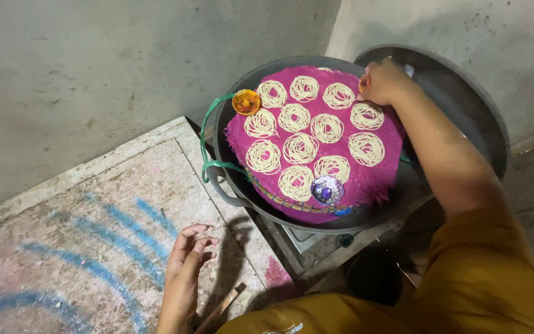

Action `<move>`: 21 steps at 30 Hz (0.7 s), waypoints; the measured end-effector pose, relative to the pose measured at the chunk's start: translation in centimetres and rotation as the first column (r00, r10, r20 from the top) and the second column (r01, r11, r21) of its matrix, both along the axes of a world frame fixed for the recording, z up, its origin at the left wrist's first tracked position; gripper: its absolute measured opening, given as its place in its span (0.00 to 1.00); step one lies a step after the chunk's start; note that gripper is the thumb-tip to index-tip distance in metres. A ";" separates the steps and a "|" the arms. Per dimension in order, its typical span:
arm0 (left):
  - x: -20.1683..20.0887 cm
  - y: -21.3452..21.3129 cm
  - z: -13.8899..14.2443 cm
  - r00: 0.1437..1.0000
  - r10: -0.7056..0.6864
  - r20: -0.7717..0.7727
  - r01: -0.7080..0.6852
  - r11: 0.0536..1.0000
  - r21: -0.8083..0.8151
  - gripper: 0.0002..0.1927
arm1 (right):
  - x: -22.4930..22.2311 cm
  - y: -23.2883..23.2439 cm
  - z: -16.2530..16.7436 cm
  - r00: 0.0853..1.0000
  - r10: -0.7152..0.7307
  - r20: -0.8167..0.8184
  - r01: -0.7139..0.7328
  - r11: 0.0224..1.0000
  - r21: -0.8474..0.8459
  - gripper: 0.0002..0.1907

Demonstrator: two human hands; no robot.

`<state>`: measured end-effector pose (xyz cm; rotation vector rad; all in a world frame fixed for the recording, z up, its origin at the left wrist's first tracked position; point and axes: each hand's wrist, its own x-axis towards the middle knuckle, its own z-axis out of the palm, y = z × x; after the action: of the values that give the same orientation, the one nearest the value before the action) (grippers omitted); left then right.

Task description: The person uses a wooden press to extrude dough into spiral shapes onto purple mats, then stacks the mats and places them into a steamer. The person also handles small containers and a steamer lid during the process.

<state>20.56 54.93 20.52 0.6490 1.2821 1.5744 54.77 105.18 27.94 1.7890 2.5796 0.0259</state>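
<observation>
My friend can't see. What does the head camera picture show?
A person's right hand touches a small orange cup at the far edge of a round magenta tray covered with coiled noodle nests, sitting in a big dark pot. Their left hand rests open on a worn slab streaked with blue.

There are no boxes, packs, labels, signs or screens to see here. Nothing in view has a wrapper.

Right hand [383, 81] on magenta mat [378, 179] of noodle coils [300, 148], left hand [186, 272] hovering
</observation>
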 end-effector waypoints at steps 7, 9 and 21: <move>-0.7 -2.3 -0.6 0.998 0.055 -0.024 -0.055 0.998 -0.009 0.15 | -0.7 -3.4 1.7 0.991 0.084 -0.100 -0.069 0.987 0.147 0.44; -1.1 -3.4 -1.0 0.993 0.110 -0.033 -0.110 0.994 -0.007 0.16 | -2.5 -4.9 2.5 0.961 0.234 -0.149 -0.190 0.946 0.263 0.41; 1.6 -15.3 -2.6 0.868 0.492 -0.061 -0.495 0.866 -0.070 0.19 | -21.9 -10.5 0.9 0.815 0.499 -0.295 -0.495 0.864 0.096 0.42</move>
<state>22.18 39.60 17.91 0.3071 1.6264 1.9101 32.83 94.64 28.85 1.1348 3.2060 -0.2587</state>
